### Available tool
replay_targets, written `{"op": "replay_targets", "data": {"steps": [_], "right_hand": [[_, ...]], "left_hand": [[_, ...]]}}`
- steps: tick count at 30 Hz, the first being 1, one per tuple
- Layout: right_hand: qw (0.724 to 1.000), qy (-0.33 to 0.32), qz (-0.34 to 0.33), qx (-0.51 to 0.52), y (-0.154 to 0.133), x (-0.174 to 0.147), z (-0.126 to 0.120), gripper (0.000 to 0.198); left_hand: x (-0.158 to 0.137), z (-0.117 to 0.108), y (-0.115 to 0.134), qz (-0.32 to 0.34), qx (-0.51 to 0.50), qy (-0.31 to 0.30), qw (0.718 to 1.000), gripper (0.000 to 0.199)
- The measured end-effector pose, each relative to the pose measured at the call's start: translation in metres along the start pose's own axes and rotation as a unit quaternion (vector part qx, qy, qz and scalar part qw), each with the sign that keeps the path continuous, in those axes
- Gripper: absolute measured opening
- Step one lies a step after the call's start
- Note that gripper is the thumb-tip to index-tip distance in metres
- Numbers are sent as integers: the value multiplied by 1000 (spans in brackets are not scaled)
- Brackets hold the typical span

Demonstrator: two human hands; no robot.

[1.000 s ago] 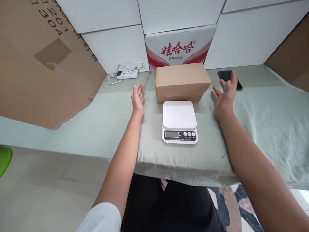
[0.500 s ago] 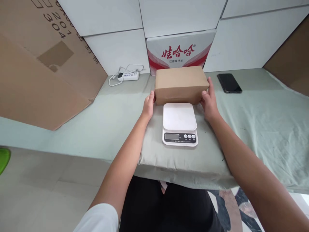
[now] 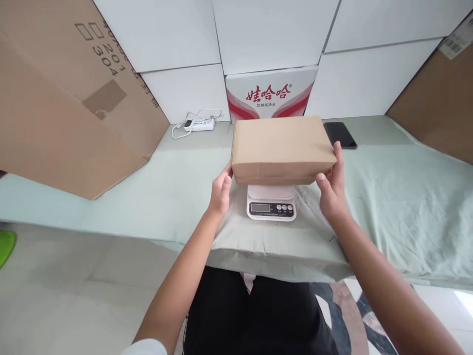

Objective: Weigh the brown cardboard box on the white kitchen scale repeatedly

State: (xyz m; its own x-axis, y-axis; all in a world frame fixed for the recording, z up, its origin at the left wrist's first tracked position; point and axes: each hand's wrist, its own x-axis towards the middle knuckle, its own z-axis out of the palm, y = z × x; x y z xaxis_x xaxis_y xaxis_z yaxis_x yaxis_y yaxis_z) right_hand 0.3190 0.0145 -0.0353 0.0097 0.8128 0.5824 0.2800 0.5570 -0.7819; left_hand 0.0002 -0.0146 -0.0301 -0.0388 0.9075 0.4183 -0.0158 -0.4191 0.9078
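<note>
Between my two hands is a closed brown cardboard box (image 3: 284, 143), gripped at its short ends over the scale. My left hand (image 3: 221, 190) grips the left end, its fingertips partly hidden at the box's side. At the right end, my right hand (image 3: 331, 185) has its thumb at the front lower corner and its fingers along the side. The white kitchen scale (image 3: 271, 209) shows only its front strip, with a display and several round buttons. Most of its platform is hidden under the box; I cannot tell whether the two touch.
A black phone (image 3: 342, 135) lies behind the box's right end. A white power strip with a cable (image 3: 199, 124) is at the back left. White cartons, one with red lettering (image 3: 269, 93), form the back wall. Large brown cardboard (image 3: 74, 123) stands at the left, more (image 3: 436, 98) at the right.
Both hands have lifted the cardboard box from behind the scale and brought it toward me, over the platform. The camera view has shifted slightly.
</note>
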Motion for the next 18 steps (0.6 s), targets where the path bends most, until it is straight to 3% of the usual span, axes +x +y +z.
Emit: {"op": "replay_targets", "data": {"steps": [4, 13, 18], "right_hand": [[1000, -3, 13, -3, -7, -15, -1, 99], [998, 40, 15, 42, 1, -21, -2, 83], [997, 22, 38, 64, -13, -19, 3, 87]], "left_hand": [[-19, 1, -1, -22, -12, 6, 1000, 81], [-21, -9, 0, -61, -41, 28, 997, 88], [-22, -5, 5, -79, -36, -11, 996, 83]]}}
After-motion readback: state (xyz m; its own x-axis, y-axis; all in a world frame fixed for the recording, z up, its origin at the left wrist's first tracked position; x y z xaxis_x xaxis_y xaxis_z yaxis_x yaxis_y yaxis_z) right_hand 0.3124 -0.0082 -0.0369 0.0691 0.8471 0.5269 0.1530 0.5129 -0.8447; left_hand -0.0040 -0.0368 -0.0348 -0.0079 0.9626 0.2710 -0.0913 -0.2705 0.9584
